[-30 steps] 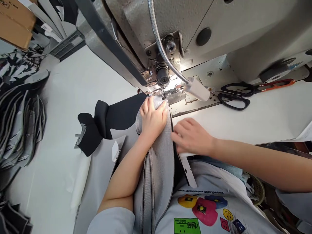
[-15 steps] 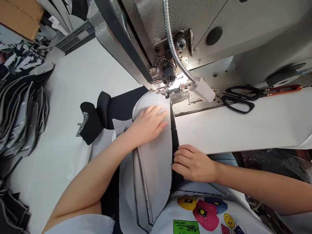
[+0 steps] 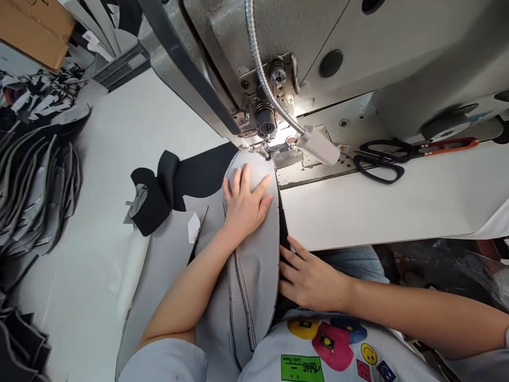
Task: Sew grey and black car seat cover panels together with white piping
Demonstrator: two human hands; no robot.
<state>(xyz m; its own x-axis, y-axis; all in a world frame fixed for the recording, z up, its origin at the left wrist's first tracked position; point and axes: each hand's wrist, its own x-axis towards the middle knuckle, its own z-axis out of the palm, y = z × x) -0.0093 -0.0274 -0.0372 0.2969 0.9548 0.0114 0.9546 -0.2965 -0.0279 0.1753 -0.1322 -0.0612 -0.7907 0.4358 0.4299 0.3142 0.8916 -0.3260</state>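
Note:
A grey mesh seat-cover panel with dark-stitched seams runs up my lap to the presser foot of an industrial sewing machine. My left hand lies flat on the mesh just below the foot, fingers spread, pressing without gripping. My right hand rests at the panel's right side, fingertips against its black fabric edge. A black padded piece joins the panel's far left side. The needle is hidden by the machine parts.
A white sewing table holds black-handled scissors and orange thread snips beside the machine. A white lamp sits by the foot. Stacked grey and black pieces lie at the left, below a cardboard box.
My left hand has slid up the mesh toward the presser foot and spread its fingers. My right hand stays low at the black edge, its fingers opened wider. The panel has shifted slightly.

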